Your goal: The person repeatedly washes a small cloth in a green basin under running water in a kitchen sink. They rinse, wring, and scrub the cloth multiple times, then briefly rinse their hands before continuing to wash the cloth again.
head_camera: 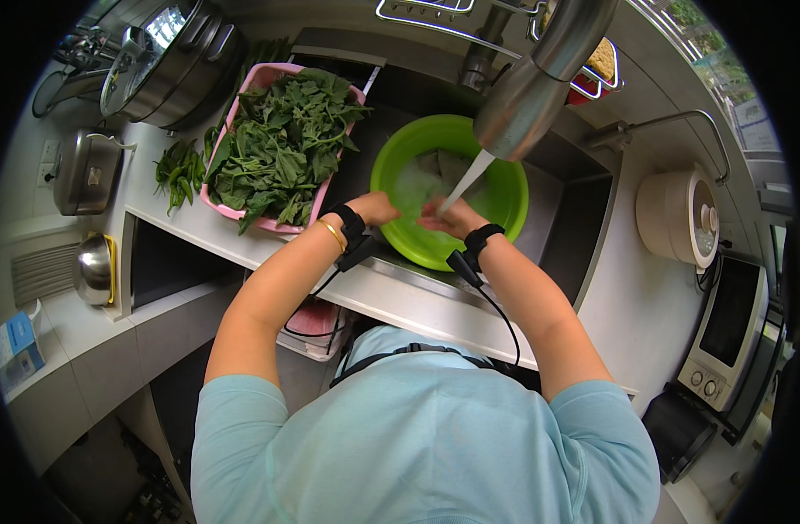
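Note:
A bright green plastic basin [514,219] sits in the stainless steel sink [547,196]. Water falls in a stream [469,178] from the metal faucet [514,121] above it. My right hand [451,218] is over the basin, palm turned up and fingers loosely curved, with the stream running onto it and nothing held. At the basin's left rim is my left hand [376,209], its fingers bent; whether they grip the rim is unclear. Foamy or cloudy water [416,187] lies inside, with a greyish item [449,167], possibly cloth, partly under it.
Left of the basin, a pink plastic basket [257,77] holds a heap of leafy greens [282,147]. Green chili peppers [180,173] lie beside it. A steel pot [171,85] stands behind. On the right counter are a cream-coloured cooker [665,213] and a microwave [727,321].

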A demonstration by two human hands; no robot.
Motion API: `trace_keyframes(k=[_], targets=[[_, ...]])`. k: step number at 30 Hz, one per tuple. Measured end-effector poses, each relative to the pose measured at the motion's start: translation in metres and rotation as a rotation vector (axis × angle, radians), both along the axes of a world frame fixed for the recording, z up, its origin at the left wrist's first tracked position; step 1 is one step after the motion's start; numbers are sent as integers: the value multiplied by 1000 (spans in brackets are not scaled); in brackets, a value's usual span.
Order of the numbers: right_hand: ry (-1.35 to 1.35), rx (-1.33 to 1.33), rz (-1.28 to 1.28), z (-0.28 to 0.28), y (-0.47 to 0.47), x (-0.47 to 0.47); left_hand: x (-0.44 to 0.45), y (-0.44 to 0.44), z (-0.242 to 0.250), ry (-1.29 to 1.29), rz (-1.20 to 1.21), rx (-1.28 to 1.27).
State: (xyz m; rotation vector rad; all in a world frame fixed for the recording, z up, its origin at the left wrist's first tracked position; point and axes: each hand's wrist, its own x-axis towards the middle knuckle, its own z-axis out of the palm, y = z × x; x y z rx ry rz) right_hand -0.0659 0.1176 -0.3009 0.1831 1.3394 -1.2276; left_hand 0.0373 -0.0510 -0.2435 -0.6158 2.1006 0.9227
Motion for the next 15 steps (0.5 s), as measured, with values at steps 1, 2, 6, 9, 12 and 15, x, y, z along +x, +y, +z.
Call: trace_keyframes(k=[1, 2, 6, 9, 12, 15], targets=[[-1, -31, 9, 1, 0, 0, 0, 0, -2, -1, -6, 13], [0, -29, -3, 1, 1, -1, 1, 0, -4, -6, -8, 18], [44, -17, -40, 4, 6, -6, 4, 1, -12, 81, -82, -11], [172, -19, 86, 2, 12, -15, 6, 0, -18, 89, -74, -2], [426, 162, 327, -8, 18, -33, 10, 1, -23, 98, -84, 11], [932, 112, 547, -23, 19, -59, 12, 4, -25, 168, -157, 62]])
